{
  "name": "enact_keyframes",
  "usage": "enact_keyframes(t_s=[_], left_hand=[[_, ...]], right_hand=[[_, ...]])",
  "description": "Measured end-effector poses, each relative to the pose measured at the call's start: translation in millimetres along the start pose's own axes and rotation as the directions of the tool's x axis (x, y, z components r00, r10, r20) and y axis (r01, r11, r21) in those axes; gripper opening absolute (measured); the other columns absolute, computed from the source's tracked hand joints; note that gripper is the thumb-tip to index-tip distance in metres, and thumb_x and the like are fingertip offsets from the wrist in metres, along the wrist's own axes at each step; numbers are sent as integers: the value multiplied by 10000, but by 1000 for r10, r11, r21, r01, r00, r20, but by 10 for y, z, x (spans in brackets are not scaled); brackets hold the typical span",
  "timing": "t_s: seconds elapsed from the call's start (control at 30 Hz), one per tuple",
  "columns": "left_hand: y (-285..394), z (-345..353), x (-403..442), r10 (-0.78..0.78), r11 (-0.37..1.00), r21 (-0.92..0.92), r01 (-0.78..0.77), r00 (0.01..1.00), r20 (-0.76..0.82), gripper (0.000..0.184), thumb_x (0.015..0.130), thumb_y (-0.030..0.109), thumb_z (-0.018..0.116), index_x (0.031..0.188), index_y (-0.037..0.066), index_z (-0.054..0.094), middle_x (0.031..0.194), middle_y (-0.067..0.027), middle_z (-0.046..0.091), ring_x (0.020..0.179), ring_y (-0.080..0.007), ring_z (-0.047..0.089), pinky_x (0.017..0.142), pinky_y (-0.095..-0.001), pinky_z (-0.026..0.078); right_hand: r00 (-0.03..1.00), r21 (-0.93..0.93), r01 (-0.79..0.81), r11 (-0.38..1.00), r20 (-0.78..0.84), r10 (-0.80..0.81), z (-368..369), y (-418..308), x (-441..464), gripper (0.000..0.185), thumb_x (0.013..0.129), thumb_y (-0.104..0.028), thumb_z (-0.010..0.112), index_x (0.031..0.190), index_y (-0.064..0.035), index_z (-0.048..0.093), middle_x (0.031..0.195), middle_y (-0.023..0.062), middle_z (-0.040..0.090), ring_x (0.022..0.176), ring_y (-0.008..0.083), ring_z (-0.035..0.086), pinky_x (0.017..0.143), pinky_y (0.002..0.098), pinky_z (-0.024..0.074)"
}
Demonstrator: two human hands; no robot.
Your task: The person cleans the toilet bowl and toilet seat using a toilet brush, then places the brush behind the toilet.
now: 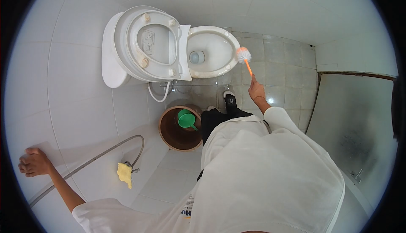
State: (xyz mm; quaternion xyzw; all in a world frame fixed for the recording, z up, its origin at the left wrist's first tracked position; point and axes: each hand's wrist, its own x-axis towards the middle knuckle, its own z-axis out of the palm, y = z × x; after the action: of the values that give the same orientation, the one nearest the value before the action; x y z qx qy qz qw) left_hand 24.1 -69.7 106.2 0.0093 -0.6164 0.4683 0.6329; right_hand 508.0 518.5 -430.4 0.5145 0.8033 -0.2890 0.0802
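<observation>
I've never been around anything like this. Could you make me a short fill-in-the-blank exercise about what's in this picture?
1. Of the person's two hands, only the ____ one holds the toilet brush.
2. The scoop inside the brown tub is ____ in colour.
3. The cloth near the end of the grey hose is ____ in colour.
4. Rather than lowered over the bowl, the toilet seat is ____.

Missing words: right; green; yellow; raised.
</observation>
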Motion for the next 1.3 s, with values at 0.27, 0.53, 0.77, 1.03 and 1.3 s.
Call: enact_keyframes(t_s=[0.27,0.53,0.77,1.03,1.3], left_hand=[[-11,153,-37,0,999,-50,-4,996,-89,528,836,466,421,998,-7,588,1078,-185,527,1093,-354,457,890,-522,373],[-140,502,-123,21,997,-68,-35,981,-190,434,770,419,470,790,-3,570,884,-193,526,939,-345,502,822,-498,397],[-161,298,-131,93,995,53,-86,987,-135,524,800,437,434,850,-71,552,906,-262,519,836,-361,504,722,-465,423],[-180,323,47,240,970,120,-211,909,-342,422,865,318,367,860,-49,577,797,-200,564,647,-362,517,574,-439,378],[-421,613,-213,278,958,151,-242,914,-295,301,837,238,442,726,-8,574,666,-175,543,537,-352,486,507,-459,357]], right_hand=[[980,-170,118,978,181,-86,100,-18,343,443,882,-169,437,1324,-188,407,911,246,623,843,403,612,749,504,484],[917,-105,158,982,384,-107,878,-1110,269,385,793,-136,507,1155,-6,525,1010,253,609,967,390,591,836,445,479],[827,-351,288,891,561,-46,682,-1232,1073,371,784,-190,560,1108,-12,589,1125,217,588,1072,315,569,887,395,464],[734,-524,293,800,659,162,1215,-1277,1782,293,754,-130,501,965,35,621,908,198,651,704,251,654,623,418,507],[547,-274,-3,962,804,231,1080,-2026,1467,334,807,-235,403,657,11,571,482,139,524,438,233,534,445,419,394]])
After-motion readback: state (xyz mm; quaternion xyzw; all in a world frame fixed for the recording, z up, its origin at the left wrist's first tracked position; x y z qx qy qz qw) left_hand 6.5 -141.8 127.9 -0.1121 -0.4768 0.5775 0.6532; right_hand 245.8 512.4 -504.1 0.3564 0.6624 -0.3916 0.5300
